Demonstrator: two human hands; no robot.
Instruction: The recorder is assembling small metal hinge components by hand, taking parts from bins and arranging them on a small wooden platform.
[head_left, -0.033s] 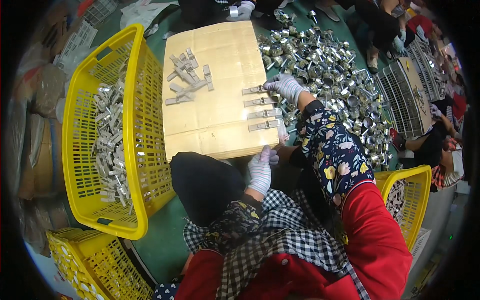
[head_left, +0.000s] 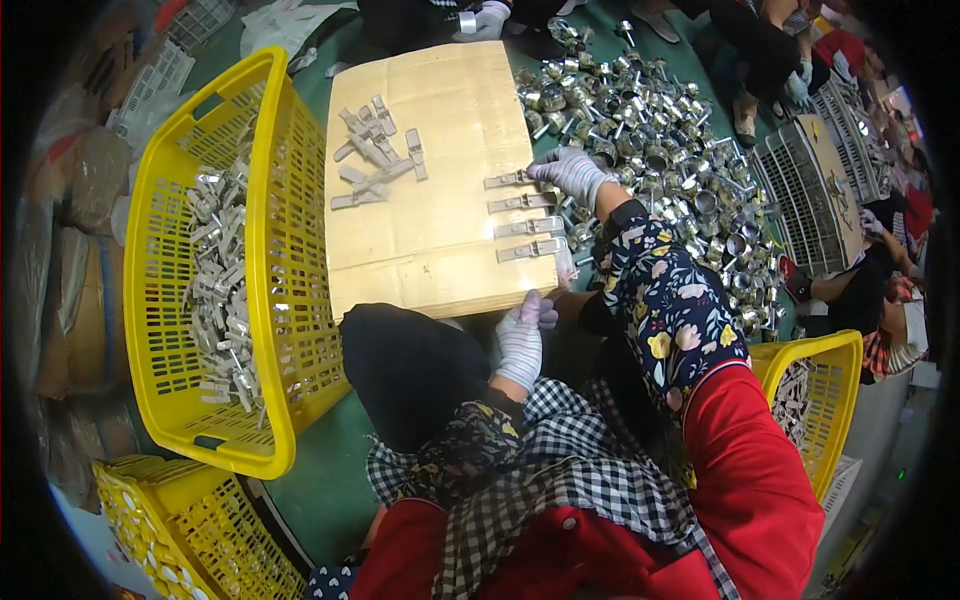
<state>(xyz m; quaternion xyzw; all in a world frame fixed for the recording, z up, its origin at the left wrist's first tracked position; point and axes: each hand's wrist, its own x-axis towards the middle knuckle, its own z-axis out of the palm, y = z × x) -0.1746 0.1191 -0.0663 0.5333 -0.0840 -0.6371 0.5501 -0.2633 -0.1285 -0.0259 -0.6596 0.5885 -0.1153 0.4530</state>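
My right hand [head_left: 572,176], in a striped pale glove, reaches over the right edge of a yellow cardboard-like board [head_left: 430,250]. Its fingers close on the right end of a flat grey handle piece with a metal fitting [head_left: 508,180], the farthest in a row of several. Just below it in that row lies another grey handle piece [head_left: 522,202]. My left hand [head_left: 520,348], gloved alike, is closed at the board's near right corner; whatever its fingers hold is hidden. A loose heap of similar grey pieces [head_left: 370,140] rests on the board's far left part.
To the left stands a tall yellow basket [head_left: 275,300] of grey pieces. Shiny metal cups with stems [head_left: 660,150] are piled on the green floor [head_left: 315,500] at right. Another yellow basket [head_left: 835,400] is by my right elbow. Co-workers sit at the far side and right, near grey crates [head_left: 800,195].
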